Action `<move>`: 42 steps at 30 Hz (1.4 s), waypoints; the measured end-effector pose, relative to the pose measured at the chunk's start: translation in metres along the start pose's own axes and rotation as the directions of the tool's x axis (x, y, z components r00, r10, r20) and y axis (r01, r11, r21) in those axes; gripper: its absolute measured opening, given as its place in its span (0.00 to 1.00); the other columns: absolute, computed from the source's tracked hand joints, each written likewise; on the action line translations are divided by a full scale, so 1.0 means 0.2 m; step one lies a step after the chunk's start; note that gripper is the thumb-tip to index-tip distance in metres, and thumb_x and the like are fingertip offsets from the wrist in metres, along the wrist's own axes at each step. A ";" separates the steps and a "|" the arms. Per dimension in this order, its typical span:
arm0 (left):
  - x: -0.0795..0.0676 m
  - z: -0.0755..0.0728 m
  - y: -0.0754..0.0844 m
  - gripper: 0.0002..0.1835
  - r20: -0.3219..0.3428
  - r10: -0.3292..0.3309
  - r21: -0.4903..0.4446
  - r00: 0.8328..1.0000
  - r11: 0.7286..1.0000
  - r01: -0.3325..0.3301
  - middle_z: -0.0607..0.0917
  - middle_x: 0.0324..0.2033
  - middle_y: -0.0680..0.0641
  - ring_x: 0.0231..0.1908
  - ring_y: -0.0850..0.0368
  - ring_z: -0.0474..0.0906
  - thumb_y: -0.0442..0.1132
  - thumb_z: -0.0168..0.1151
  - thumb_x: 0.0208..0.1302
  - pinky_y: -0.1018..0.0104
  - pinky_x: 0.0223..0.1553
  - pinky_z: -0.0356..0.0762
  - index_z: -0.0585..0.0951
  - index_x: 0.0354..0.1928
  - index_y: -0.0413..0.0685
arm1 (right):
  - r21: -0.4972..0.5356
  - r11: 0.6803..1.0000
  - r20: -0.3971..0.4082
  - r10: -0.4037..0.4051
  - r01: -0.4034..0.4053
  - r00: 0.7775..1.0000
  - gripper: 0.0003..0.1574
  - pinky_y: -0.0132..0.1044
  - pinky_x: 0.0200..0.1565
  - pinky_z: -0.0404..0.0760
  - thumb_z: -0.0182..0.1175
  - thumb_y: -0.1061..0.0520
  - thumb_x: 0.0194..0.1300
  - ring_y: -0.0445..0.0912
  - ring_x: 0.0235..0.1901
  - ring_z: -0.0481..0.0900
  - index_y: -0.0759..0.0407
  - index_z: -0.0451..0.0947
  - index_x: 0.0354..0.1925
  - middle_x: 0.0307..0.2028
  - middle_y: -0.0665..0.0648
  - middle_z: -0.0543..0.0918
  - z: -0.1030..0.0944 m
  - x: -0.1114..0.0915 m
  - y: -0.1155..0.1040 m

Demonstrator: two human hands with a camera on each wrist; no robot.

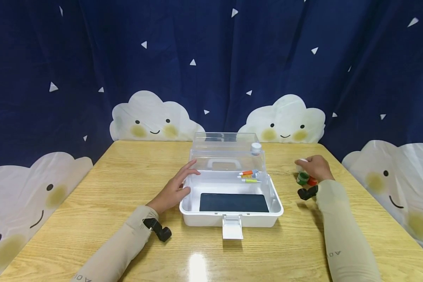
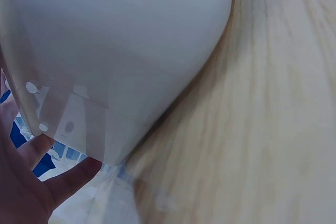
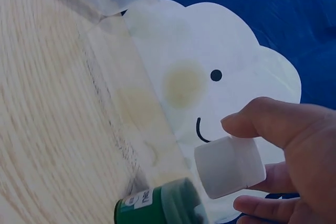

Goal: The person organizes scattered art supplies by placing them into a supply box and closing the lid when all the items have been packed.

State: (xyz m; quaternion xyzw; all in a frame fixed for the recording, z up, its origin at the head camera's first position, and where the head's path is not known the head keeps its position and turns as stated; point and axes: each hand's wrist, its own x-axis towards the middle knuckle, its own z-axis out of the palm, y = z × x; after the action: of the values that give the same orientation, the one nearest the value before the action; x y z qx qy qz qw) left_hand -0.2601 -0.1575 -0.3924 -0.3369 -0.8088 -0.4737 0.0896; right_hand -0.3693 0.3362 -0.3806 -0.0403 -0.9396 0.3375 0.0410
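Note:
My right hand (image 1: 318,166) pinches a small white jar (image 3: 228,166) between thumb and fingers, right of the box. Just below it are a green paint jar (image 1: 302,179) and a red jar (image 1: 312,181). The green one has a printed label in the right wrist view. My left hand (image 1: 170,192), fingers extended, touches the left side of a white storage box (image 1: 201,219). Its clear lid (image 1: 201,156) with a white handle is tipped back. Inside lie a red-orange tube (image 1: 246,172), an orange tube (image 1: 246,176) and a yellow tube (image 1: 250,180).
A dark rectangular panel (image 1: 232,203) lies in the box's front part. The box's white latch (image 1: 232,228) hangs forward. A white-capped jar (image 1: 255,148) shows at the lid's right edge. All stands on a wooden table (image 1: 144,168) before a blue cloud-print curtain (image 1: 215,47).

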 end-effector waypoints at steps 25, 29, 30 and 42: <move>0.00 0.00 0.00 0.26 0.005 0.003 -0.001 1.000 1.000 -0.003 0.52 0.74 0.42 0.73 0.43 0.46 0.21 0.48 0.58 0.40 0.54 0.67 0.70 0.60 0.40 | -0.072 0.991 -0.169 -0.125 0.114 0.978 0.29 0.41 0.27 0.72 0.61 0.42 0.61 0.55 0.32 0.72 0.70 0.79 0.35 0.36 0.64 0.75 0.00 -0.03 -0.22; 0.00 0.00 0.00 0.26 0.006 0.003 0.003 1.000 1.000 -0.003 0.52 0.74 0.41 0.73 0.43 0.46 0.21 0.49 0.58 0.41 0.53 0.67 0.70 0.60 0.40 | -0.068 0.988 -0.172 -0.148 0.138 0.974 0.34 0.51 0.42 0.76 0.61 0.43 0.62 0.64 0.49 0.72 0.76 0.79 0.43 0.54 0.73 0.73 0.00 -0.03 -0.25; 0.00 0.00 0.01 0.26 0.006 0.004 0.003 1.000 1.000 -0.004 0.52 0.74 0.41 0.73 0.42 0.46 0.21 0.49 0.58 0.41 0.53 0.67 0.70 0.60 0.39 | -0.066 0.987 -0.169 -0.153 0.144 0.974 0.35 0.54 0.46 0.75 0.61 0.43 0.62 0.66 0.53 0.70 0.78 0.79 0.44 0.58 0.74 0.71 0.00 -0.04 -0.26; 0.00 0.00 0.00 0.26 0.006 0.002 0.005 1.000 1.000 -0.002 0.52 0.74 0.44 0.73 0.43 0.47 0.21 0.49 0.59 0.38 0.54 0.67 0.70 0.60 0.40 | -0.047 0.986 -0.140 -0.163 0.158 0.977 0.41 0.60 0.61 0.62 0.61 0.43 0.62 0.68 0.63 0.61 0.80 0.72 0.54 0.64 0.73 0.66 0.01 -0.04 -0.38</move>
State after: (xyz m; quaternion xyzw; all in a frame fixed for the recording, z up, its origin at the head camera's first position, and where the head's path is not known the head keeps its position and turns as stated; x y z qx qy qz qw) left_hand -0.2600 -0.1582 -0.3921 -0.3389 -0.8099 -0.4705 0.0886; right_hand -0.3643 0.2758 -0.3347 0.0108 -0.9402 0.3124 0.1350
